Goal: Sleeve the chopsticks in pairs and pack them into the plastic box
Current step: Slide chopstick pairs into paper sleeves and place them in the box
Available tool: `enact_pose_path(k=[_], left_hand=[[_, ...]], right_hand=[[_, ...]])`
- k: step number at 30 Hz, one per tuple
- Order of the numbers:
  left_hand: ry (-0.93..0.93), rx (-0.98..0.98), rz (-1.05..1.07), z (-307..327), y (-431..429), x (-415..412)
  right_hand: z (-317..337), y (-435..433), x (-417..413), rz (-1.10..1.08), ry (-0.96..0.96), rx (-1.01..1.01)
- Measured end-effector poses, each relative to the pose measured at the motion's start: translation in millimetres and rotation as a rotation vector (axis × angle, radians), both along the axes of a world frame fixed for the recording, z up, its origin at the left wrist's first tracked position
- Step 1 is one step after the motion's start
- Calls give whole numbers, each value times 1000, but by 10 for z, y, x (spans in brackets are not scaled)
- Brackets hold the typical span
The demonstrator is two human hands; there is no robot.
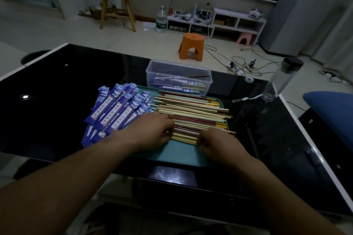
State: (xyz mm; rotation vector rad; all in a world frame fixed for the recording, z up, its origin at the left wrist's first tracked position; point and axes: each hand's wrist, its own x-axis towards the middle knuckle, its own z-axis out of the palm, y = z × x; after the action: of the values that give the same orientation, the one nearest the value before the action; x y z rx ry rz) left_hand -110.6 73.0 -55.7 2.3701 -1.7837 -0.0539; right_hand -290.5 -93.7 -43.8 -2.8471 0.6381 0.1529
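Dozens of blue printed paper sleeves (116, 112) lie fanned at our nine o'clock, partly on the glossy black tabletop (57, 91) and partly over the left edge of the teal rectangular tray (181, 153). Our left hand (152, 129) comes in from seven o'clock, palm down. Its fingers are curled round the left ends of the nearest loose wooden chopsticks (191, 112). These are cream, dark red and yellow-tipped, and they lie side by side across the tray, running nine to three o'clock. At twelve o'clock, just beyond the tray's far edge, stands the clear rectangular plastic box (178, 76), lidless, with several sleeved pairs lying in it. Our right hand (219, 145) reaches in from five o'clock, fingers bent and pinching the same nearest sticks further along. We cannot tell whether any stick is lifted off the tray. At two o'clock a clear bottle with a black cap (282, 80) stands near the tabletop's right edge.
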Motion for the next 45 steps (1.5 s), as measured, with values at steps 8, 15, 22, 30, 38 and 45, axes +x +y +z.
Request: enact_pose_path(k=[8, 15, 22, 30, 38, 45], left_hand=[[-39, 52, -5, -56, -25, 56], [63, 74, -6, -37, -14, 74], [71, 75, -3, -26, 5, 80], [34, 71, -30, -19, 22, 77], [-4, 157, -50, 10, 19, 73], [106, 251, -97, 96, 28, 70]], right_hand=[[-53, -56, 55, 45, -27, -54], [-71, -59, 71, 39, -50, -56], [-110, -65, 94, 59, -48, -54], [-88, -56, 116, 85, -5, -66], [-19, -8, 123, 113, 79, -47], [86, -26, 142, 189, 237, -21]])
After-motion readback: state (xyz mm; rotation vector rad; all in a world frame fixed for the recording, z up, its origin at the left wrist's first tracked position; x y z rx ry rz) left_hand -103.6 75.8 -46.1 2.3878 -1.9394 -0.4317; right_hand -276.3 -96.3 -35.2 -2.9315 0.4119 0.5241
